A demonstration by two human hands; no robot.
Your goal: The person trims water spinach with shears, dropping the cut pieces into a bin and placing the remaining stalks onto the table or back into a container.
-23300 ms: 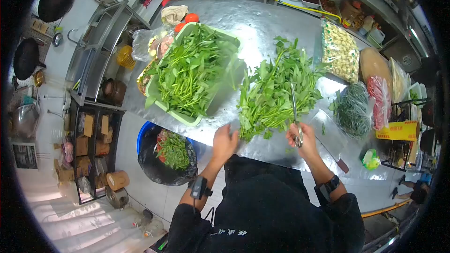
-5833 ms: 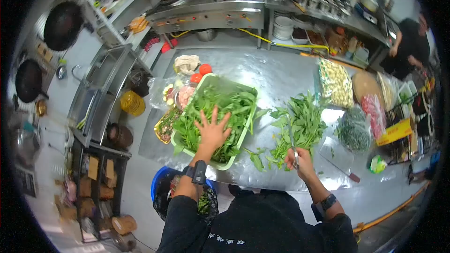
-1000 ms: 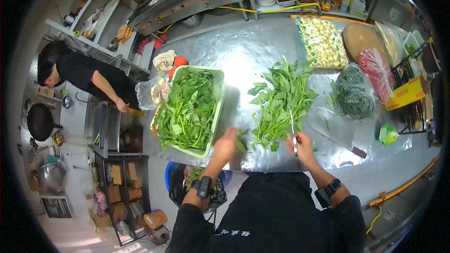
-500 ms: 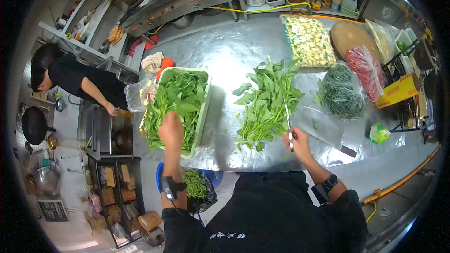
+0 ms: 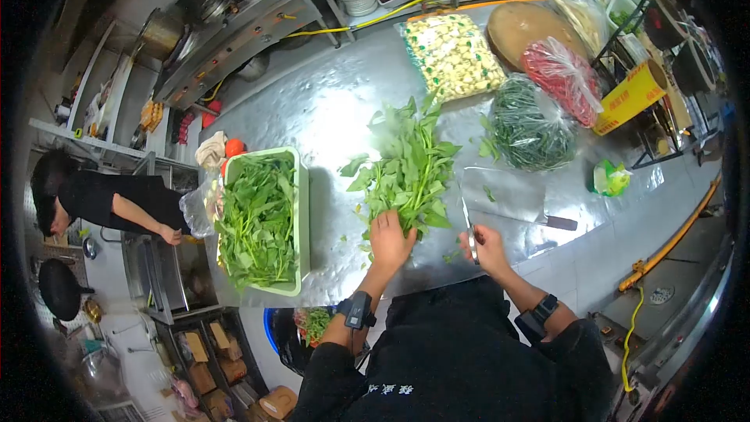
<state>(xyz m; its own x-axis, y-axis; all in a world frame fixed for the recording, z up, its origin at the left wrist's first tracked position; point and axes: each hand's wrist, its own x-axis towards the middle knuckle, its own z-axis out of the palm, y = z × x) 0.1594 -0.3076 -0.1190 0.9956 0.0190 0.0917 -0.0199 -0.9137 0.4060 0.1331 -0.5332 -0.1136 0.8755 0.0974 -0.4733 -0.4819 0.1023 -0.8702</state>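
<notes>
A tub (image 5: 303, 211) of greens (image 5: 254, 223) is sitting at nine o'clock from the left hand (image 5: 393, 242), whose fingers are touching the leafy pile (image 5: 414, 160) at twelve o'clock, grip unclear, while scissors (image 5: 469, 228) are being clamped by the right hand's (image 5: 487, 252) fingers, with a cleaver (image 5: 516, 197) lying at one o'clock.

The single view looks from the person's head, forward and steeply down through a wide, rounded lens. The left bare hand (image 5: 392, 241) and right bare hand (image 5: 486, 250) are near, just below centre; nearer still, below them, is the black cloth top (image 5: 469, 352). Around and beyond them spreads the shiny silver metal table (image 5: 332, 211); farther, beyond the left, the long silver steel range (image 5: 242, 51) slants.
</notes>
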